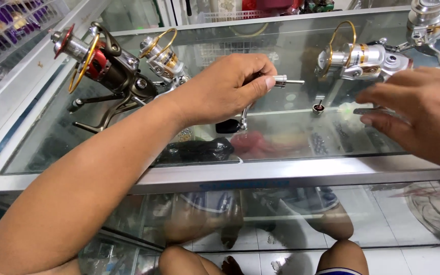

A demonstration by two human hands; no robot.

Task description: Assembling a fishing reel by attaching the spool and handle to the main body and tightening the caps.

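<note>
My left hand (225,89) is closed around a metal reel handle (286,80), whose shaft sticks out to the right past my fingers; its black knob (227,126) hangs below my hand. At the right edge my right hand (418,109) hovers over the glass counter top (281,137), its fingers pinching a small dark flat part (370,110). A tiny round cap (319,107) rests on the glass between my hands.
Fishing reels stand on the counter: a red and dark one (105,63) at the left, a gold and silver one (164,58) beside it, a silver one (365,60) behind my right hand, another (429,20) at the far right. A metal counter edge (291,173) runs in front.
</note>
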